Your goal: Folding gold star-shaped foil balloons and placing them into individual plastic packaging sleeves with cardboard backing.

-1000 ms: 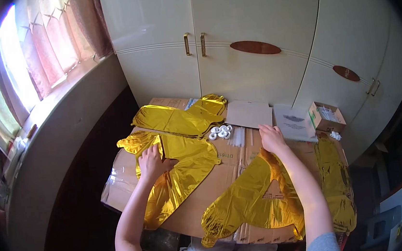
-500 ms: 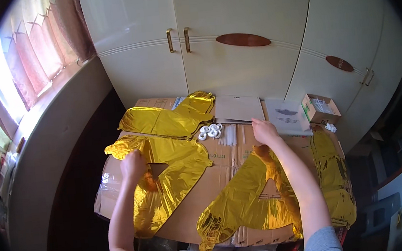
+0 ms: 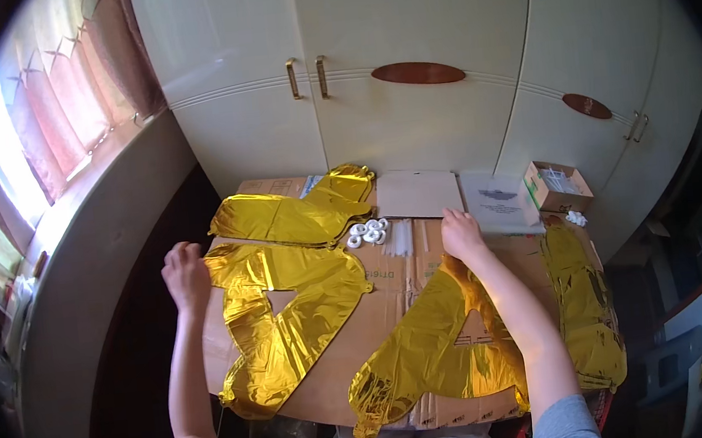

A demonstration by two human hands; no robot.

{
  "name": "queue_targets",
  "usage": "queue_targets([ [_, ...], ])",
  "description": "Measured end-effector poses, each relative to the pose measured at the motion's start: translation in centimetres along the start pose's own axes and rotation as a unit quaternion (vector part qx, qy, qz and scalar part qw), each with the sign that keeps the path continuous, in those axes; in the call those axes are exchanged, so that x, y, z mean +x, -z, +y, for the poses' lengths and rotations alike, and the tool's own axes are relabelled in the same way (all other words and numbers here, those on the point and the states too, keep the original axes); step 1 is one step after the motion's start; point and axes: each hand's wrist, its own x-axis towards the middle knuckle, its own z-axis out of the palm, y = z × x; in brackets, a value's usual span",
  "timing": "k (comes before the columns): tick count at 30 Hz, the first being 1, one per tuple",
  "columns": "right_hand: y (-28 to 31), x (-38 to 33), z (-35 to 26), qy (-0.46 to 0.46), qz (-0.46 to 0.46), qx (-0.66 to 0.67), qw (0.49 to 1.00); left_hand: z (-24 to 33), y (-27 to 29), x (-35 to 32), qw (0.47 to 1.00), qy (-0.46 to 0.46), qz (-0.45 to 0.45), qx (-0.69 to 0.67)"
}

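Note:
Two flat gold foil balloons, each with a small opening in it, lie in front of me on a cardboard-covered table [image 3: 347, 392]. My left hand [image 3: 186, 277] is at the upper left corner of the left foil balloon [image 3: 311, 286], fingers curled closed on its edge; the fingertips are partly hidden. At the narrow top of the right foil balloon [image 3: 417, 339] is my right hand [image 3: 460, 232], fingers bent together around that end. My right forearm covers part of this balloon's right side.
Behind lie another gold foil piece [image 3: 283, 213], white ribbon rolls [image 3: 368, 233], clear sticks [image 3: 402, 238] and a flat board [image 3: 418, 193]. An open box of white sticks [image 3: 561, 185] stands back right, above more gold foil [image 3: 583, 306]. White cabinets [image 3: 407, 11] border the far edge.
My left hand has moved outward to the left, and the left foil balloon now lies flatter, its crumpled upper corner spread out. My right hand stays almost in place.

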Motion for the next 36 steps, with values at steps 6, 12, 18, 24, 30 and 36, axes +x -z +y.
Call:
queue_targets([
  [6, 4.7, -3.4, -1.2, 0.015, 0.031, 0.105, 0.994, 7.6, 1.9, -4.2, 0.964, -0.115, -0.183, -0.152],
  [12, 10.8, -14.1, 2.9, -0.044, 0.022, 0.254, 0.966, 12.9, 4.6, -4.4, 0.926, -0.130, -0.227, -0.273],
  [18, 16.1, -28.5, 8.9, -0.155, -0.036, 0.244, 0.957, 23.0, 8.7, -4.9, 0.850, -0.272, -0.263, -0.366],
  [24, 15.8, -39.3, 13.6, -0.259, -0.036, 0.279, 0.924, 33.5, 10.9, -7.1, 0.707, -0.471, -0.319, -0.419],
  [30, 13.0, -41.1, 12.6, -0.215, -0.089, 0.207, 0.950, 35.5, 10.0, -8.9, 0.737, -0.499, -0.314, -0.331],
  [36, 11.8, -41.9, 12.4, -0.231, -0.062, 0.185, 0.953, 32.9, 9.7, -8.7, 0.753, -0.468, -0.342, -0.310],
])
